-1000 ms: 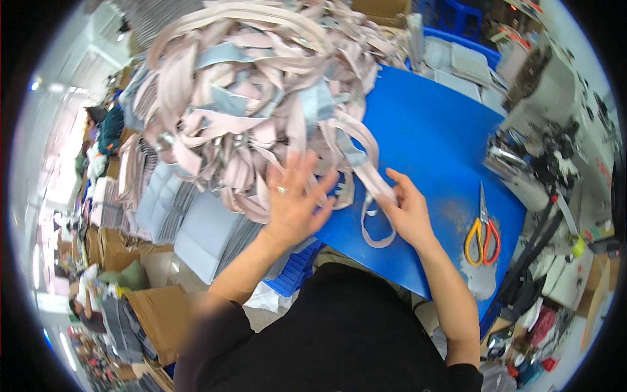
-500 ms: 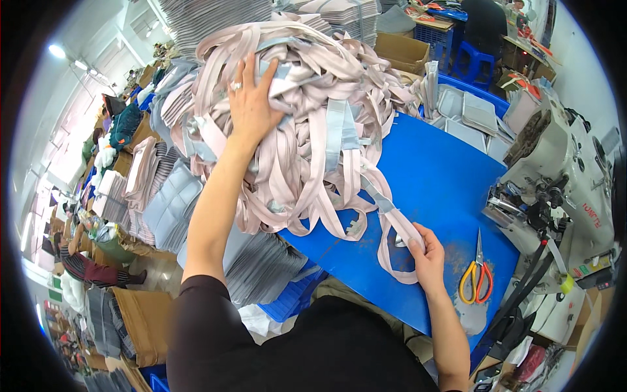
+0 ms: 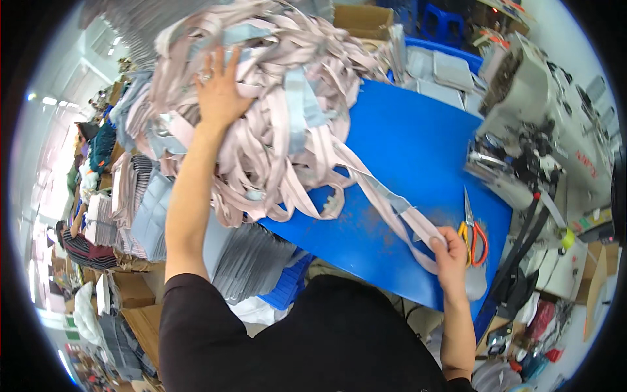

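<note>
A big tangled heap of pale pink fabric strips with grey-blue patches covers the far left of the blue table. On top of the heap, my left hand lies with its fingers spread. A pink strip runs from the heap down to the right. Its near end is pinched in my right hand, between thumb and fingers. Just beyond that hand, scissors with one yellow and one red-orange handle rest on the table, partly hidden by my fingers.
An industrial sewing machine stands at the table's right. Behind the table, a blue bin holds grey padded pieces. Stacked grey fabric panels sit below the table's left edge. At far left, a person is among piled goods.
My right hand has pulled the strip farther right, toward the scissors, and it is straighter. My left hand stays on the heap. The whole view has shifted.
</note>
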